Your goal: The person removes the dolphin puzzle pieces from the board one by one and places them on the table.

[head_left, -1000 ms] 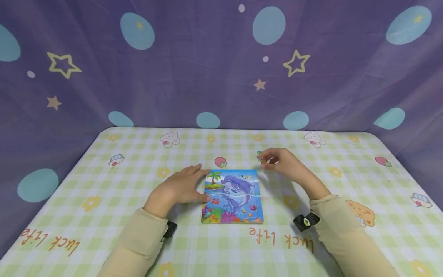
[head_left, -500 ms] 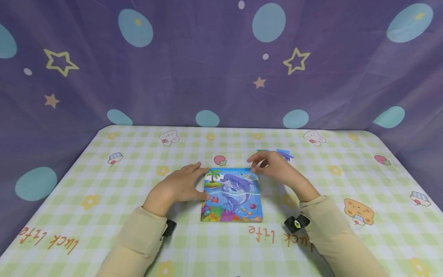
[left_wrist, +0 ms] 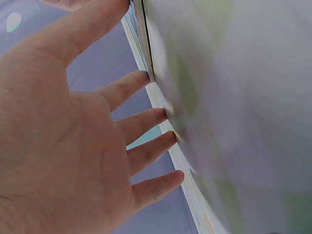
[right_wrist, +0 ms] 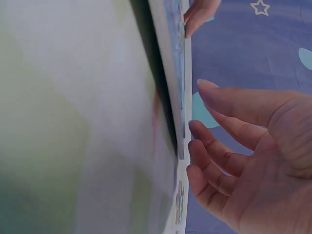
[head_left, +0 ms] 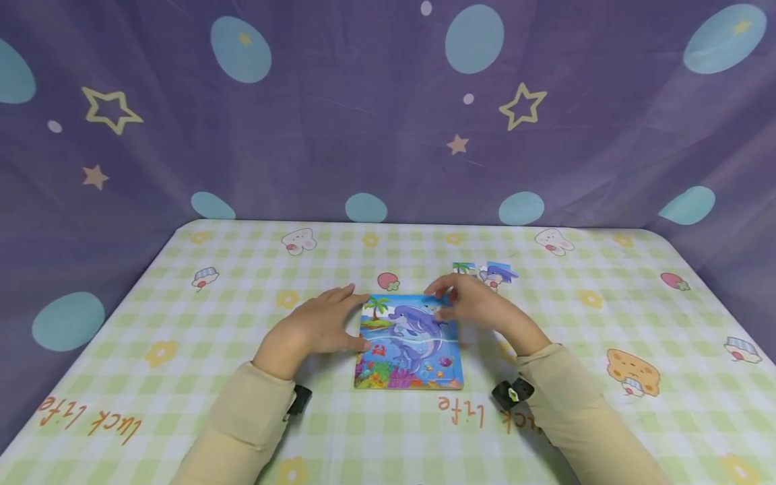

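Observation:
A square dolphin jigsaw puzzle (head_left: 407, 357) lies flat in the middle of the table. Against its left side rests my left hand (head_left: 312, 330), thumb and index finger spread along the edge; in the left wrist view the board's side (left_wrist: 146, 48) meets the index fingertip. Over the upper right corner hovers my right hand (head_left: 475, 306), fingers loosely bent. The right wrist view shows that hand (right_wrist: 258, 151) with nothing visible between thumb and fingers, beside the board's edge (right_wrist: 168, 73). Part of the corner is hidden under the fingers.
Behind the right hand lie loose flat picture pieces, one with a palm tree (head_left: 463, 268) and one with a dolphin (head_left: 500, 273). A green checked cloth (head_left: 200, 323) covers the table. A purple curtain (head_left: 388, 168) hangs along the back.
My right hand has come from the loose pieces toward me and left, over the puzzle's upper right corner, uncovering those pieces. The left hand stays at the puzzle's left edge.

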A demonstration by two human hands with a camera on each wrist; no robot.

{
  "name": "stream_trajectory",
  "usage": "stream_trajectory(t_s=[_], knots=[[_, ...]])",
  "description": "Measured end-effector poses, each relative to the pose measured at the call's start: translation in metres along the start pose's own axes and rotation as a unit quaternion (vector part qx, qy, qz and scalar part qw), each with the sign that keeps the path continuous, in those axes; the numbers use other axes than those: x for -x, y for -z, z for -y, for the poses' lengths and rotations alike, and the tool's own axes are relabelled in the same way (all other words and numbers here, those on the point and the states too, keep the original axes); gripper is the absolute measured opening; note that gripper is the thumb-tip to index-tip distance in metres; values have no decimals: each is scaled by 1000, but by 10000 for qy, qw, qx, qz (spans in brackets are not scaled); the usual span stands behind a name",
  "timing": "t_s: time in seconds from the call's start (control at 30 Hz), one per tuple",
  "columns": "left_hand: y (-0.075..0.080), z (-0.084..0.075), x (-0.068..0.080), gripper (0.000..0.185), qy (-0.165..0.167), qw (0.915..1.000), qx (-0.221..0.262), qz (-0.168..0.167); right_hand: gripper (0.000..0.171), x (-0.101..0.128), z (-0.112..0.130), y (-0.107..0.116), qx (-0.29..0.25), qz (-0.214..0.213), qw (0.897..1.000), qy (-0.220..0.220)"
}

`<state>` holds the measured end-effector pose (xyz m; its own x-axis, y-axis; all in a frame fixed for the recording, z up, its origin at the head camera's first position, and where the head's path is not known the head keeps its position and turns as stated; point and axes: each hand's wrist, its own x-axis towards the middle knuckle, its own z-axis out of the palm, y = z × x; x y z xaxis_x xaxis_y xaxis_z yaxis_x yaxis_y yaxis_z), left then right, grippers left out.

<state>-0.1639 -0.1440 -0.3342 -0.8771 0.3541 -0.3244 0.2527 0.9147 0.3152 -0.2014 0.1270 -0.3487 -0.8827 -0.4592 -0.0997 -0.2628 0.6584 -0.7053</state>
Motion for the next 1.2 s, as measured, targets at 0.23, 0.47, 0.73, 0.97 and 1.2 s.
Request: stream_trajectory(t_s=[0.23,0.47,0.73,0.97,1.2], knots=[[0,0,0,86,-15,10000,-7,3,39,1,0,-3,203,186,9995,141],[1,-1,0,86,-50,10000,-37,-3,42,1,-2,-3,483,296,9971,508],[0,-1,1,86,-45,10000,-35,-19,43,4,-2,-4,602,296,9960,586],[0,-2,1,85,-33,9999,-97,-29,44,5,-1,-5,703,319,9951,624],[1,-3,2,85,4,10000,-53,-15,44,6,0,-5,737,294,9952,580]])
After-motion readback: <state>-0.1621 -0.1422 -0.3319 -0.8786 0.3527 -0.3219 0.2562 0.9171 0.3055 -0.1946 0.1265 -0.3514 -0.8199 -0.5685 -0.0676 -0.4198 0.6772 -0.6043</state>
